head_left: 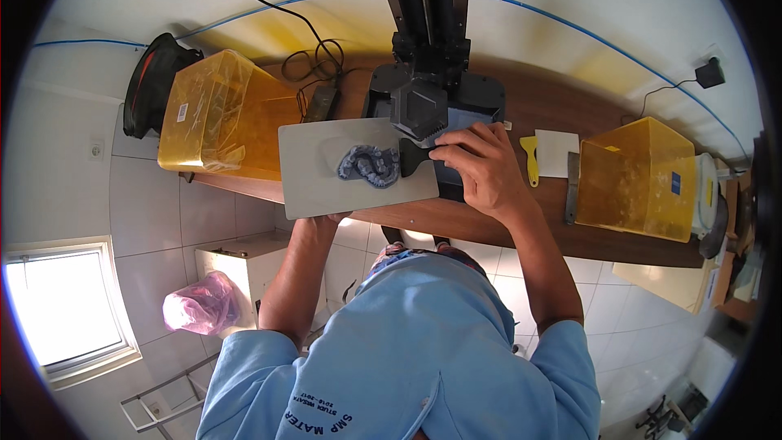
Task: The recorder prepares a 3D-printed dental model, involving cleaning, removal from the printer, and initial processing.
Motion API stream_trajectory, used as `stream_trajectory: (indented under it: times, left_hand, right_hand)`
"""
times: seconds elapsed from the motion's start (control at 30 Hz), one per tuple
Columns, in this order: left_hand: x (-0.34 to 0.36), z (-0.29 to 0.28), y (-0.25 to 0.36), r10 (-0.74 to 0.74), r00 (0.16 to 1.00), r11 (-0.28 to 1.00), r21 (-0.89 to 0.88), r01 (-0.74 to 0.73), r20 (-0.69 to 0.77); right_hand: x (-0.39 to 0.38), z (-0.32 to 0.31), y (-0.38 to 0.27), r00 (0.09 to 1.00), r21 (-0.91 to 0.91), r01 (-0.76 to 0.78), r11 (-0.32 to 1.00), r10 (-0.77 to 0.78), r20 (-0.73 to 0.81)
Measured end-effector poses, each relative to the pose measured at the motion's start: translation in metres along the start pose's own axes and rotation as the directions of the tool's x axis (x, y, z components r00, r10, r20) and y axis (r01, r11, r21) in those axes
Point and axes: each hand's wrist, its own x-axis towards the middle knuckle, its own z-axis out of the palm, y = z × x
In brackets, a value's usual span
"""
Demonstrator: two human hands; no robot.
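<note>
My left hand grips a flat light-grey board by its near edge; most of the fingers are hidden beneath it. On the board lie blue-grey, horseshoe-shaped pieces that look like printed dental models. My right hand pinches a small black flat scraper, its wide end over the board right beside the pieces. Just beyond stands a black resin 3D printer; its dark build head overhangs the board's far right part.
A yellow translucent cover stands at the left of the brown table, another yellow cover at the right. Between printer and right cover lie a yellow scraper and a white sheet. A power adapter with cable sits behind the board.
</note>
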Motion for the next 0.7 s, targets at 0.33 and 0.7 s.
stream_trajectory:
  times: [0.33,0.7]
  left_hand:
    - [-0.008,-0.016,-0.002,0.036,0.998,0.999,-0.009,-0.036,-0.047]
    - [-0.013,-0.003,-0.008,0.026,0.988,0.999,0.044,-0.019,-0.154]
  right_hand:
    - [-0.005,-0.005,0.023,0.995,-0.104,0.069,0.992,-0.061,0.076]
    - [0.016,0.016,0.023,0.993,-0.05,0.043,0.998,-0.048,-0.107]
